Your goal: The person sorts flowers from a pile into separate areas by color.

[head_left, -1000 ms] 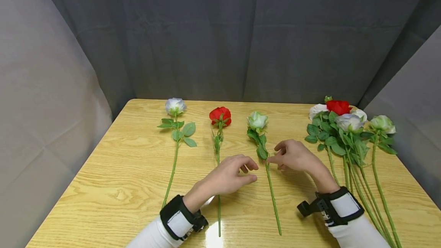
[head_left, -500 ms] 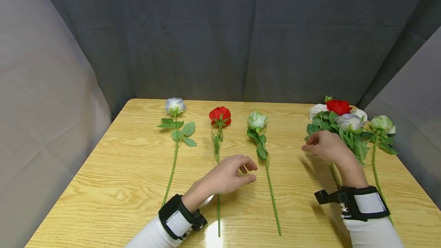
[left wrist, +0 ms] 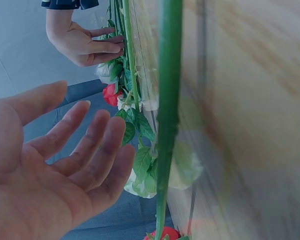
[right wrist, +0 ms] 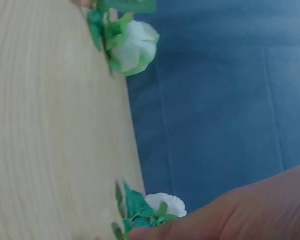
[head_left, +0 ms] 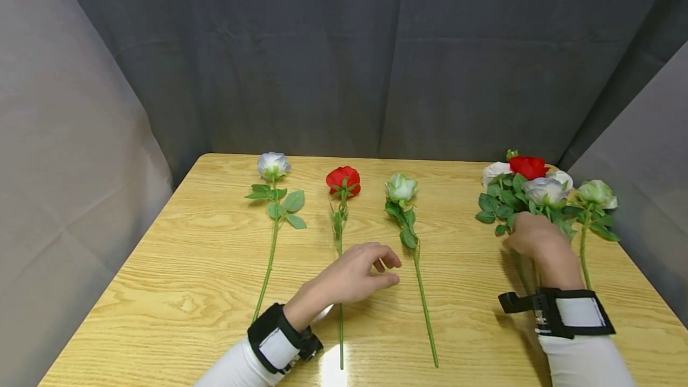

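Head view from above the wooden tabletop: I see my right hand reaching into the bunch of roses lying at the right edge, its fingers laid against the stems below the leaves; the left-wrist view shows those fingers fairly straight along the stems, but I cannot tell whether they have closed on one. My left hand rests relaxed and released on the tabletop, holding nothing, just over the stem of the red rose and just left of the pale green rose. A lavender rose lies further left, well apart from both hands. All three single flowers, like the bunch, lie with their long axes running away from me, blooms at the far end, cut ends toward the near edge. The bunch sits to the right of the single roses, so the right hand is plainly the nearer one to it, while the left hand stays beside the laid-out row, well apart from the bunch.
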`<state>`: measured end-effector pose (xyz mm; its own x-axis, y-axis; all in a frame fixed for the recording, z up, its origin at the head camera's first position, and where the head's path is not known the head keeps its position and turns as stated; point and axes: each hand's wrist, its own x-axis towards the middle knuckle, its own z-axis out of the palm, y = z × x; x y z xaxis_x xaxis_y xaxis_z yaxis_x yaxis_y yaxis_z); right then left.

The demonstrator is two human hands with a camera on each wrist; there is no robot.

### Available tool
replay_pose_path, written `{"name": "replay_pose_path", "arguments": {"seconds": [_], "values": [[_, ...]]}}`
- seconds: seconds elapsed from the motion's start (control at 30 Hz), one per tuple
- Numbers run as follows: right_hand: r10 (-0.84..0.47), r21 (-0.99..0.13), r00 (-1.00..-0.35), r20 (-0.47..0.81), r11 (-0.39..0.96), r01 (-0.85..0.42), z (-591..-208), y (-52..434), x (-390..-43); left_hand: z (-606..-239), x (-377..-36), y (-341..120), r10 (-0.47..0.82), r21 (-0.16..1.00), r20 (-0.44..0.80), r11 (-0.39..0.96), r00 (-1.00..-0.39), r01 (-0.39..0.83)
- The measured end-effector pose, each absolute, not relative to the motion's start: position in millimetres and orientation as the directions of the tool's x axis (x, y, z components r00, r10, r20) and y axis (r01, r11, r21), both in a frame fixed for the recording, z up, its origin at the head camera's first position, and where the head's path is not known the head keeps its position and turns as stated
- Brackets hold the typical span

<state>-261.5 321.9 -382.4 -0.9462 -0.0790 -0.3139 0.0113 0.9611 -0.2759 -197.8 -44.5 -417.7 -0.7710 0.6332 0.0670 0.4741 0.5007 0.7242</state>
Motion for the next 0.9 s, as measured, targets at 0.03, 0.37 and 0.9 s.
{"name": "replay_pose_path", "arguments": {"seconds": [0.03,0.37,0.9], "values": [[-0.080,-0.267,-0.945,-0.317,0.964,0.008,-383.7,323.2,-262.4,-417.7,-197.7,-44.6,0.634,0.723,0.065,0.502,-0.770,0.475],[-0.043,-0.263,-0.948,-0.315,0.964,0.044,-390.3,327.5,-262.7,-417.8,-197.4,-44.5,0.645,0.720,0.054,0.503,-0.762,0.478],[-0.010,-0.307,-0.949,-0.316,0.947,0.092,-398.0,324.7,-267.2,-416.1,-196.8,-44.7,0.647,0.696,0.055,0.522,-0.761,0.493]]}}
